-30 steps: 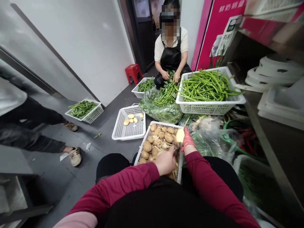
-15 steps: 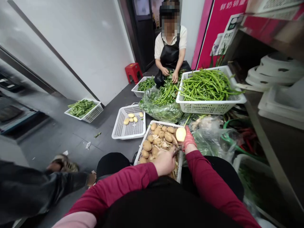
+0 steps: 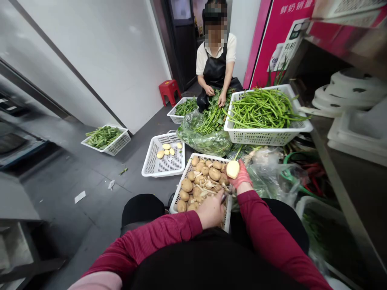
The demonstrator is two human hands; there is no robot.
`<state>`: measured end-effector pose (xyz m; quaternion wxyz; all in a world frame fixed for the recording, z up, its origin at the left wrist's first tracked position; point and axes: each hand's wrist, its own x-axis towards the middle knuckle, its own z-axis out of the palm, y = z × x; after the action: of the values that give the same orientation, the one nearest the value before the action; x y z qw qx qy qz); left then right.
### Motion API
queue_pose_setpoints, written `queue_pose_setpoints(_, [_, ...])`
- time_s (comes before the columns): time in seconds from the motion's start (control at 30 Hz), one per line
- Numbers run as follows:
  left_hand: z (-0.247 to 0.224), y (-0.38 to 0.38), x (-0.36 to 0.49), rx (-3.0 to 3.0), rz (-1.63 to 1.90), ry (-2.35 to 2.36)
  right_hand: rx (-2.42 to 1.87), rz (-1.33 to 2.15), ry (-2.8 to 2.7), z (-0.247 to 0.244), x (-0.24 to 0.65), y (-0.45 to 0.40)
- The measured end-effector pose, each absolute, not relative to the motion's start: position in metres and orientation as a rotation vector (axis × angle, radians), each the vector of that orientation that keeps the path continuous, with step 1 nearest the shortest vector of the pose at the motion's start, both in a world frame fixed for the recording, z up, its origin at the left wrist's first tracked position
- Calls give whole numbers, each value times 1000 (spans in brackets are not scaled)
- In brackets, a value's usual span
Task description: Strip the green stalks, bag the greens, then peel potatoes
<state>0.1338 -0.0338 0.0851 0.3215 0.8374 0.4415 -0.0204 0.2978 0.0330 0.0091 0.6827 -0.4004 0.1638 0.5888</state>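
My right hand [image 3: 242, 177], in a pink glove, grips a mostly peeled, pale yellow potato [image 3: 233, 169] above the right rim of a white basket [image 3: 178, 189]. Bare and closed, my left hand [image 3: 212, 210] holds a peeler [image 3: 223, 198] with its dark end showing; the fingers cover the rest. The peeler is a little below the potato, nearer to me. Unpeeled brown potatoes [image 3: 186, 185] and loose strips of peel [image 3: 208, 188] fill the basket between my knees. Several peeled potatoes [image 3: 166, 152] lie in another white basket [image 3: 148, 165] just beyond, on the left.
Opposite, a co-worker [image 3: 218, 68] handles leafy stems over a plastic bag [image 3: 205, 141]. A large basket of green stems [image 3: 266, 110] stands at right, beside a metal shelf edge [image 3: 341, 193]. Farther left are a basket of greens [image 3: 104, 139] and a red stool [image 3: 169, 92].
The potato has turned and shifted slightly right in my right hand. My left hand with the peeler has dropped a little away from it. A passer-by's leg has left the view at left.
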Motion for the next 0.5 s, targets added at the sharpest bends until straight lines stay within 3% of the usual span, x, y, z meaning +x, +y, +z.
queue_pose_setpoints(0.23, [114, 17, 153, 2233, 102, 1256, -660, 1445, 284, 5, 295, 31])
queue_pose_setpoints(0.5, [103, 6, 138, 2255, 162, 1258, -885, 1339, 246, 3, 290, 29])
